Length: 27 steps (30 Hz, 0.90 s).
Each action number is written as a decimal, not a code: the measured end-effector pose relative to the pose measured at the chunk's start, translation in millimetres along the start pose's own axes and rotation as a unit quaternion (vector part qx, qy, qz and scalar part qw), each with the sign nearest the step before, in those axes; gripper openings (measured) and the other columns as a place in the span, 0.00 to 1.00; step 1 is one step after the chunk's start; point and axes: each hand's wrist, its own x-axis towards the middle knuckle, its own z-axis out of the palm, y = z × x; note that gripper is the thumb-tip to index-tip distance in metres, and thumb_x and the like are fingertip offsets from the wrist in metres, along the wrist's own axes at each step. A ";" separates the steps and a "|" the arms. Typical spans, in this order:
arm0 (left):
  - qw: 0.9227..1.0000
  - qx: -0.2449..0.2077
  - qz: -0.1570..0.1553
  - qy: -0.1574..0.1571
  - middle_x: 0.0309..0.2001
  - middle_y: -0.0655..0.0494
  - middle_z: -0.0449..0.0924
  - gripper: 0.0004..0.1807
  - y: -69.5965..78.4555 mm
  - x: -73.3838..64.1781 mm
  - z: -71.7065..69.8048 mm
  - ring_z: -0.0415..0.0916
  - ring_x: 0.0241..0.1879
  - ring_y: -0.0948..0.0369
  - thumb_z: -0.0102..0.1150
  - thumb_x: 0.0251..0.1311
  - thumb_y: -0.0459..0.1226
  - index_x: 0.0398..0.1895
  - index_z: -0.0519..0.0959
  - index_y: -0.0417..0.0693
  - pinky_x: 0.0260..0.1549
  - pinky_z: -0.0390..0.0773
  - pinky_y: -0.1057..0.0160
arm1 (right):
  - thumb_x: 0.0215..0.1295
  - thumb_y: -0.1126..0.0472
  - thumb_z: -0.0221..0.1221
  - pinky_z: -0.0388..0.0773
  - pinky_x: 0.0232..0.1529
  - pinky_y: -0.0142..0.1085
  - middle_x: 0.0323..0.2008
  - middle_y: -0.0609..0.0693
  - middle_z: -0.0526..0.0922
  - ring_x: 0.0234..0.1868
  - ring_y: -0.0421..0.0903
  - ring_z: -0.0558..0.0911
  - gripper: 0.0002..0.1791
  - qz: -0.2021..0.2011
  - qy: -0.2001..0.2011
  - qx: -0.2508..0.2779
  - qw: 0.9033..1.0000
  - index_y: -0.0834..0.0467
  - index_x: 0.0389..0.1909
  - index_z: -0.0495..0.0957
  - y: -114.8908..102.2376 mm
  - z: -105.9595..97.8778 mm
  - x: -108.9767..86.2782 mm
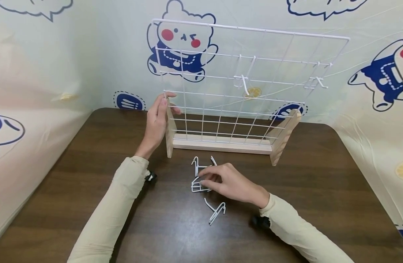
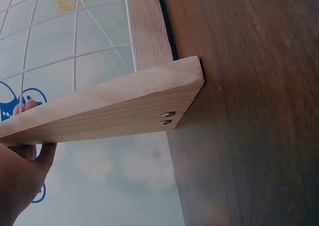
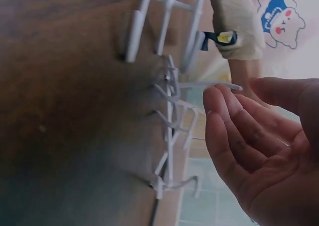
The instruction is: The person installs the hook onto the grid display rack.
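A white wire grid rack (image 1: 251, 30) stands on wooden feet at the back of the table. My left hand (image 1: 157, 117) grips its left wooden side panel (image 2: 124, 106), the thumb on one side and fingers reaching round behind. My right hand (image 1: 232, 184) hovers low over several white wire hooks on the table, among them one hook (image 1: 196, 186) by its fingertips. In the right wrist view a hook's prong (image 3: 199, 85) passes by the fingertips, with the thumb held apart. Another hook (image 1: 217, 212) lies nearer me.
Two white hooks hang on the grid, one hook (image 1: 244, 86) right of its middle and one hook (image 1: 319, 82) near its right edge. A wooden crossbar (image 1: 221, 145) joins the rack's feet. Printed cloth (image 1: 89, 62) surrounds the brown table (image 1: 175, 237).
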 end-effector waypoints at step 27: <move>1.000 0.006 0.005 0.003 0.39 0.26 0.78 0.21 0.0 0.3 0.4 0.77 0.43 0.36 0.33 0.79 0.39 0.61 0.71 0.37 0.52 0.73 0.42 | 0.72 0.63 0.58 0.77 0.32 0.27 0.34 0.46 0.87 0.29 0.35 0.79 0.09 -0.021 -0.019 -0.045 0.999 0.58 0.43 0.86 2.5 3.9 -0.5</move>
